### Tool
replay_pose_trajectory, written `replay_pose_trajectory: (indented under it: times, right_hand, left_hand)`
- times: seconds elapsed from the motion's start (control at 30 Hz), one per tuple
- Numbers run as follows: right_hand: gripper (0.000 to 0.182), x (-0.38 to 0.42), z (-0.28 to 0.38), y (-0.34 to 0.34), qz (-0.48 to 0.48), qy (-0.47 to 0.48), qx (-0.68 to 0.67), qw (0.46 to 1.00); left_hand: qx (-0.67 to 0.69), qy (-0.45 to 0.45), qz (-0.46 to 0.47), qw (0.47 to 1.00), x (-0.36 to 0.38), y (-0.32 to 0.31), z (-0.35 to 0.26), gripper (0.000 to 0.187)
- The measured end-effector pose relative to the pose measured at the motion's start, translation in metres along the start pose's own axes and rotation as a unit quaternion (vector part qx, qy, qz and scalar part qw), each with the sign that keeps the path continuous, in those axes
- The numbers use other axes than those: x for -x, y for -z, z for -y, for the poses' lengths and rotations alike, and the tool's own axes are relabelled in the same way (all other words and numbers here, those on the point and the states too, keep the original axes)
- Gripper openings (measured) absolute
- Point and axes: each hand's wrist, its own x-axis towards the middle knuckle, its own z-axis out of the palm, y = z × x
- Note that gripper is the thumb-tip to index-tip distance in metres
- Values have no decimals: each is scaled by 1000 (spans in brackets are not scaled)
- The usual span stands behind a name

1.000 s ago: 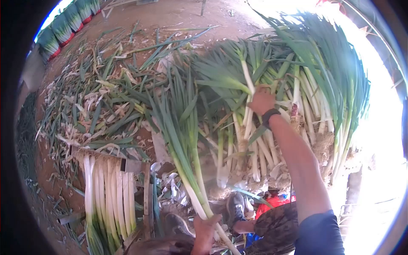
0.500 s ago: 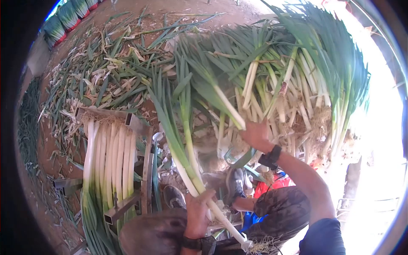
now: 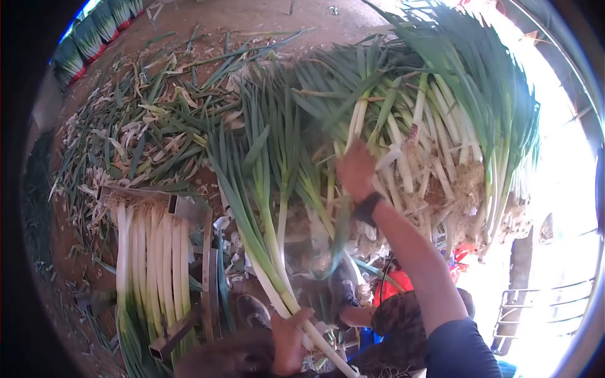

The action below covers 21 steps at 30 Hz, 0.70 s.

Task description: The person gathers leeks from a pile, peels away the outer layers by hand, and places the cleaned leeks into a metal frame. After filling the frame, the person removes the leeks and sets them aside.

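well, left hand [image 3: 288, 337] grips a leek [image 3: 265, 252]; right hand [image 3: 356, 170] closes on piled leeks [image 3: 428, 145] (no writing legible).

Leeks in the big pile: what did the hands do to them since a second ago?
The right hand dropped toward the pile's roots, then went back up among the stalks. The left hand kept gripping its leek. The trimmed leeks in the rack stayed put.
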Motion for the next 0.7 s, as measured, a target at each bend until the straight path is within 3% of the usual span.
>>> replay_pose_trajectory:
  times: [0.03, 0.07, 0.17, 0.23, 0.27, 0.33, 0.37, 0.43, 0.5, 0.57, 0.6, 0.63, 0.7]
  right_hand:
    - [80, -20, -10, -15, -25, -28, 1, 999]
    - [87, -35, -21, -31, -49, -54, 0, 997]
    - [83, -61, -31, -44, -34, -67, 5, 997]
    - [66, -67, -32, -27, 122, -92, 49, 987]
    - [66, -68, -40, -32, 127, -90, 50, 987]
    - [46, -72, -49, -31, 129, -89, -67, 985]
    - [46, -69, -53, -25, 129, -90, -67, 985]
    - [45, -58, -58, -11, 178, -43, -335, 924]
    - [52, 4, -24, 42, 223, -51, -503, 833]
    - [57, 89, -27, 51, 190, 203, -405, 871]
    - [65, 124, 17, 117, 432, -35, -255, 864]
    - [73, 157, 31, 158, 503, -26, -303, 809]
    - [81, 229, 26, 151, 511, 191, -410, 731]
  left_hand:
    - [-9, 10, -11, 1000, -2, 0, 3, 35]
    - [-9, 27, -26, 999, -2, -2, 5, 24]
    - [-11, 66, 4, 998, -1, -7, -1, 26]
    - [2, 99, -15, 995, 4, -12, -10, 25]
    - [6, 103, -7, 995, 5, -12, -10, 32]
    - [37, 85, 11, 996, 9, -14, -12, 39]
    - [37, 85, 11, 996, 10, -12, -11, 39]
    - [31, 47, 31, 998, 4, -4, -3, 43]
    - [-69, 12, 39, 997, -1, 3, 0, 41]
    - [-30, -11, 56, 998, 0, 5, 1, 38]
    - [-12, 13, 52, 998, 0, 5, 1, 38]
    - [7, 35, 51, 998, 2, 8, 6, 37]
    - [-10, 20, 89, 996, 7, 22, 22, 33]
